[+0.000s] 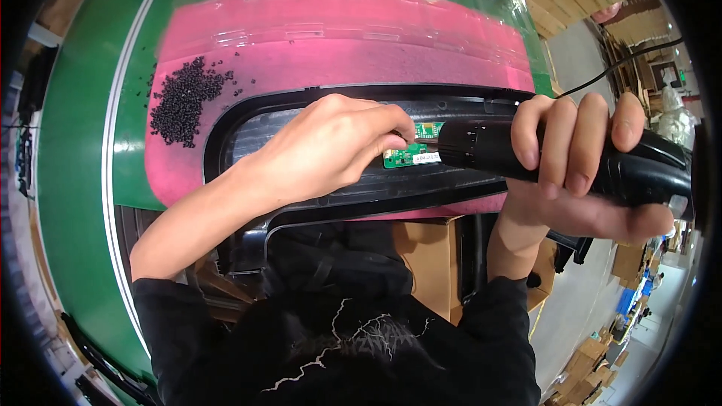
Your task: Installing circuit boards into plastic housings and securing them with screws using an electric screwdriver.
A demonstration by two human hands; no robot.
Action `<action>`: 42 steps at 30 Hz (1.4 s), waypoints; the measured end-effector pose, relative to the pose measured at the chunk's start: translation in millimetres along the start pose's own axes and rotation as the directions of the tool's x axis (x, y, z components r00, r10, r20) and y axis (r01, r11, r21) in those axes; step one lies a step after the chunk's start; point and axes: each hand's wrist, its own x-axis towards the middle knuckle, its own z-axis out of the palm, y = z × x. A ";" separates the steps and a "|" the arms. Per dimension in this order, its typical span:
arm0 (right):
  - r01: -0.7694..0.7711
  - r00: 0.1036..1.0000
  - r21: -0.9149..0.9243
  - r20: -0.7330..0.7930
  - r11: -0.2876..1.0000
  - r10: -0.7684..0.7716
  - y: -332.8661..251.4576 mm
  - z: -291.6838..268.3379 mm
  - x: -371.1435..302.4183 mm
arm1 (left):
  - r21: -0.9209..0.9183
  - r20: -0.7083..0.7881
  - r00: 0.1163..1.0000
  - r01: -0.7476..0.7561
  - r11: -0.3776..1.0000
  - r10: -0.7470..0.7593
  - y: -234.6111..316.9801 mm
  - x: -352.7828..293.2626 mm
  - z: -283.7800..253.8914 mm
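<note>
My right hand [579, 146] is wrapped round a black electric screwdriver [477, 146], held almost level with its nose pointing left. The driver's tip is over a small green circuit board [402, 158] with a white label. That board lies inside a long black plastic housing [353, 201]. From the left, my left hand [327, 139] reaches across the housing. Its thumb and forefinger are pinched together right at the driver's thin metal bit. Whatever is between these fingertips is too small or hidden to make out. Part of the board is covered by the hand and the tool.
A pile of small black screws [184, 101] lies on the pink mat [301, 68], left of the housing. Clear plastic trays [361, 11] cover the mat's far side. A black cord [620, 64] runs at the right. Close to my body stands an open cardboard box [426, 256].
</note>
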 end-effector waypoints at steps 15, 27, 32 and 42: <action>-0.033 0.993 -0.061 0.108 0.998 0.039 35.9 -5.9 0.1 | 0.292 -0.145 0.971 -0.140 0.946 0.189 -6.9 -2.0 -3.0; -0.252 0.964 -0.204 -0.134 0.946 0.228 60.0 -6.8 -5.0 | 0.278 -0.160 0.975 0.197 0.940 -0.157 7.0 -3.2 -8.1; -0.313 0.950 -0.265 -0.061 0.912 0.308 68.3 1.1 5.2 | 0.288 -0.197 0.974 0.163 0.944 -0.108 -4.5 -8.1 -5.3; -0.316 0.947 -0.336 -0.060 0.887 0.315 63.2 -1.3 4.2 | 0.329 0.004 0.964 0.250 0.911 -0.266 -7.4 -6.2 -8.4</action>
